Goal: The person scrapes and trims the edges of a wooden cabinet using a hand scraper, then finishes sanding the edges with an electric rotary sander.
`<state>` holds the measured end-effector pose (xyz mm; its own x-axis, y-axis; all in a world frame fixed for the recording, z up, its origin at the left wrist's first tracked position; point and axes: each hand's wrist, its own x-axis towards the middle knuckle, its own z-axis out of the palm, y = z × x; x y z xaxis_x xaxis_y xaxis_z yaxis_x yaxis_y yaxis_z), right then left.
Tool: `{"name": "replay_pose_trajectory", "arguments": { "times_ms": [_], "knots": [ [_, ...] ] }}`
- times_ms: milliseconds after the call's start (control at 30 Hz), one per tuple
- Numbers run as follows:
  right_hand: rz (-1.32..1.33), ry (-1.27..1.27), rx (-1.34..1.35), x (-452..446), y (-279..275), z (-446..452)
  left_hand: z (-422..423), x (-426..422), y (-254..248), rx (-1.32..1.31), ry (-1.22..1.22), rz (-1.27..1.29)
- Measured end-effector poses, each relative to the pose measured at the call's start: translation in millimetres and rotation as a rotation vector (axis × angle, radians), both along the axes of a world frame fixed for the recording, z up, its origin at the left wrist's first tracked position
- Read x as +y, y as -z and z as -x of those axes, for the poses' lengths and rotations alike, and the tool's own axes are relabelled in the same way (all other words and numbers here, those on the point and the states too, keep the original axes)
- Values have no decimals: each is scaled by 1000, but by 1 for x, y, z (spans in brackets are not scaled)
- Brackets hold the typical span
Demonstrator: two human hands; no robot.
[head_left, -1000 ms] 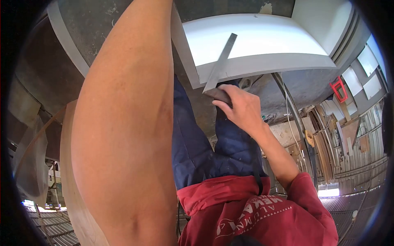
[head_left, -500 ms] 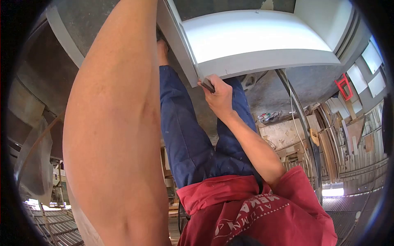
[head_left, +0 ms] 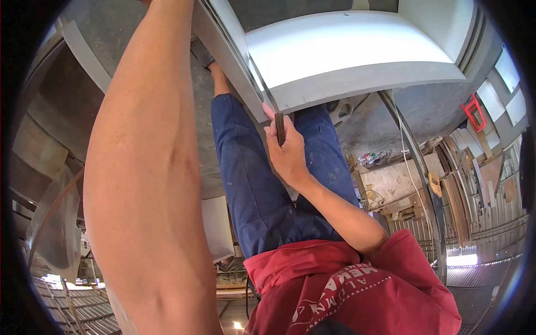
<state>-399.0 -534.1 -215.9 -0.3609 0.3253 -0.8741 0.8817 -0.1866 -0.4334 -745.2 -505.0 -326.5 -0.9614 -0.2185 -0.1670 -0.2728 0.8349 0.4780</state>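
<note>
Right grip [head_left: 287,152] on dark handle [head_left: 280,129], left grip [head_left: 146,1] mostly cut off

Up at eleven o'clock, the left hand [head_left: 146,1] is nearly all cut off. Those little scraps [head_left: 373,158] at three o'clock? Too small to tell.

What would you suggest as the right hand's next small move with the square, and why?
I would probably ease the square snug against the frame with the right hand: its blade already reaches the corner, but the handle juts out past the edge, and flush contact isn't visible.
</note>
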Motion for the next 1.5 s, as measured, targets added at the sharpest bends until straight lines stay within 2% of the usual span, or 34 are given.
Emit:
{"name": "replay_pose_trajectory", "arguments": {
  "times_ms": [100, 200, 267, 300, 333, 400, 533, 667, 767, 867, 1067, 1133, 1267, 1333, 1367, 1433, 1500],
  "knots": [
    [-17, -16, 60, 9, 5, -8, 0, 1, 0, -27, -5, 3],
    [97, -12, -37, 32, -2, -1, 3, -2, 9, -33, 5, 44],
    [-480, -488, 360, 46, 7, -11, -1, 0, -1, -58, 4, 15],
    [-486, -669, 319, 59, 6, -16, 0, -1, 0, -62, 4, 13],
    [-490, -671, 315, 73, 7, -20, 2, -1, 3, -39, 0, 39],
    [-624, -960, 246, 101, 10, -25, 3, 1, 3, -18, -7, 57],
    [-581, -984, 258, 165, 18, -39, 2, 0, 6, -8, -2, 35],
    [-656, -989, 262, 216, 16, -51, 1, -3, 8, 6, 12, 55],
    [-706, -941, 224, 225, 15, -58, 3, -2, 12, 72, 6, 64],
    [-737, -957, 221, 208, 14, -60, 10, -5, 14, -5, 80, -49],
    [-588, -859, 406, 183, 10, -50, 7, 0, 4, -66, 40, -33],
    [-399, -766, 109, 172, -13, -39, 9, -2, 7, -74, 48, -17],
    [-322, -746, 16, 154, -51, -9, 2, 0, -5, -68, 13, 54],
    [-290, -450, 82, 145, -57, -5, 3, -2, 7, 27, -7, 81],
    [-285, -448, 83, 147, -63, 3, 2, -1, 4, 8, -2, 73],
    [33, -530, -43, 154, -77, 23, 4, -2, 5, -10, 4, 68],
    [-20, -480, -55, 140, -80, 19, 4, -3, 13, 29, -13, 103]
  ]
}}
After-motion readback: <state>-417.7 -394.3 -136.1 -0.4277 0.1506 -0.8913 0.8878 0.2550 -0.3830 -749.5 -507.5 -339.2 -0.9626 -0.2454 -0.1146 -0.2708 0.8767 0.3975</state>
